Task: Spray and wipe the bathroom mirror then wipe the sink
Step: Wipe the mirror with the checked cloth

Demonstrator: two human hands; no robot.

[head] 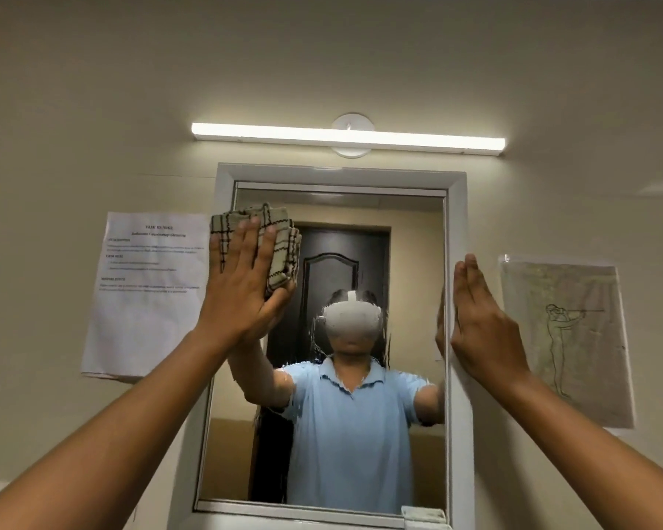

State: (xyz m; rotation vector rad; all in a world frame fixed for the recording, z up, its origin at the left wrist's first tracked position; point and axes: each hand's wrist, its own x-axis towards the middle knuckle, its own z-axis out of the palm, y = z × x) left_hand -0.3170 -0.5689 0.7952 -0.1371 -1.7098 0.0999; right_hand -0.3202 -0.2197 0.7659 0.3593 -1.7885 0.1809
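The bathroom mirror [410, 262] hangs in a white frame [458, 231] on the beige wall. Streaks of spray run down the glass around its middle. My left hand [242, 285] presses a folded checked cloth [280, 239] flat against the mirror's upper left corner, fingers spread over it. My right hand [483, 323] rests edge-on against the frame's right side, fingers straight and together, holding nothing. The glass reflects a person in a light blue shirt and a dark door. The sink and the spray bottle are out of view.
A lit tube lamp [347, 137] is fixed above the mirror. A printed sheet [146, 292] is taped to the wall left of the frame, and a sketch on paper [567, 338] to the right. A small white object [423, 516] sits at the frame's lower right corner.
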